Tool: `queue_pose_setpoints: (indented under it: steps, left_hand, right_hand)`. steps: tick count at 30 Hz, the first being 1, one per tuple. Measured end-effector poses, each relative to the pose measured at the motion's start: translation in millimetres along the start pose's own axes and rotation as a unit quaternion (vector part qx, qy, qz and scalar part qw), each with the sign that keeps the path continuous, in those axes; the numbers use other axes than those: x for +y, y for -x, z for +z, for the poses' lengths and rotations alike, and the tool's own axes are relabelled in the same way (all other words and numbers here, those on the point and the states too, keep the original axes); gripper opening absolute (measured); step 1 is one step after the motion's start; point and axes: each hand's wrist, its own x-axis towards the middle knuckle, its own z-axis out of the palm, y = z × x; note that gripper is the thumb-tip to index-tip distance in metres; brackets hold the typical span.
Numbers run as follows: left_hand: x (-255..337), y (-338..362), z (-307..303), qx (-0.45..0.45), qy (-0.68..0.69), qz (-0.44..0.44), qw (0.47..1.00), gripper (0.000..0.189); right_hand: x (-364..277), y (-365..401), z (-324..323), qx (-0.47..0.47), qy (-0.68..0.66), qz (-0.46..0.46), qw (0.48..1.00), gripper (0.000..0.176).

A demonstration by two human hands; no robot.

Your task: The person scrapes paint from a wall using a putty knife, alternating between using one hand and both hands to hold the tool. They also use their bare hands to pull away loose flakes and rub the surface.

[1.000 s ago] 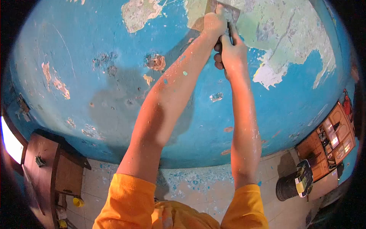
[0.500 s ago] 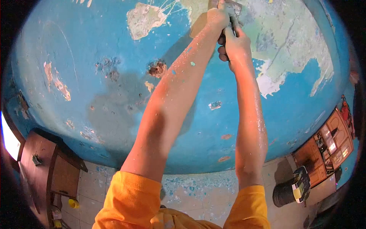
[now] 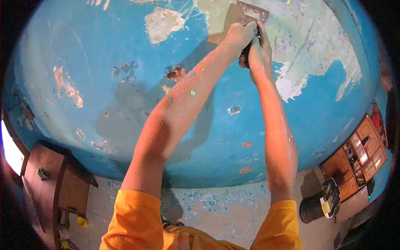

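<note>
Both hands are raised in front of me to a blue wall [image 3: 233,137] whose paint has come off in patches. A paint scraper [image 3: 252,12] with a wide, flat blade lies against the bare plaster at the top of the view. My left hand [image 3: 241,36] is closed around it near the blade. Just below, my right hand [image 3: 259,56] wraps the dark handle, some of its fingers hidden behind. Paint flakes stick to both forearms. A large pale plaster area [image 3: 310,46] spreads to the right of the blade.
Blue paint chips [image 3: 216,204] litter the tiled floor below the wall. A brown wooden desk [image 3: 43,175] stands at lower left, with a small yellow thing [image 3: 82,221] beside it. At lower right are a black container [image 3: 311,209] and a wooden cabinet [image 3: 339,171].
Both hands and the scraper have come down a little, showing more of the blade. The left elbow has swung outward to the left. The view has shifted slightly.
</note>
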Motion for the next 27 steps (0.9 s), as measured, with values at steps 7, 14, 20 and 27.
queue_pose_setpoints:
  steps: [7, 14, 20, 27]
  left_hand:
    - [-5, -6, -120, 0.079, -0.313, -0.034, 0.946, 0.044]
    - [24, 15, -192, 0.197, -0.574, 0.228, 0.761, 0.049]
    - [47, 11, -220, 0.037, -0.643, 0.166, 0.747, 0.058]
    - [82, 26, -266, 0.022, -0.737, 0.191, 0.648, 0.066]
  right_hand:
    - [0, -29, 10, -0.065, 0.319, -0.252, 0.911, 0.068]
    - [18, -134, 41, 0.124, 0.377, -0.199, 0.896, 0.073]
    - [38, -175, 100, 0.378, 0.389, -0.256, 0.800, 0.074]
    - [45, -168, 105, 0.404, 0.354, -0.329, 0.777, 0.068]
